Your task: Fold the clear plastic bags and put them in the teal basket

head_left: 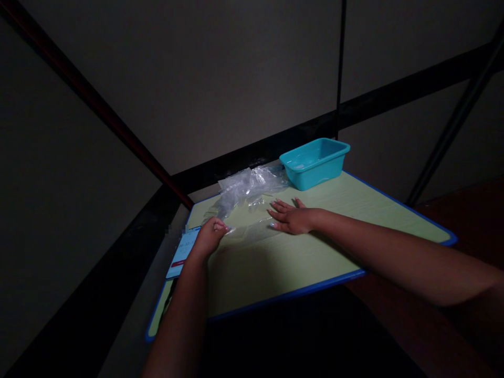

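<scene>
While the left hand [212,233] pinches one end of a clear plastic bag [258,232] at the centre of the frame, the right hand [290,216] lies with fingers spread over its other end. Beyond them, crumpled plastic bags [252,185] sit beside a turquoise basket [321,170] on the worktop [315,262].

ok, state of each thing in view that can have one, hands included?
Left hand: fingertips pinched on the near bag's left end.
Right hand: fingers spread, palm down, at the bag's right end.
Near bag: clear, laid out flat.
Bag pile: loose, crumpled, beside the tub.
Tub: upright, open-topped.
Phone: screen lit, face up.
Table: green top, blue edge.
</scene>
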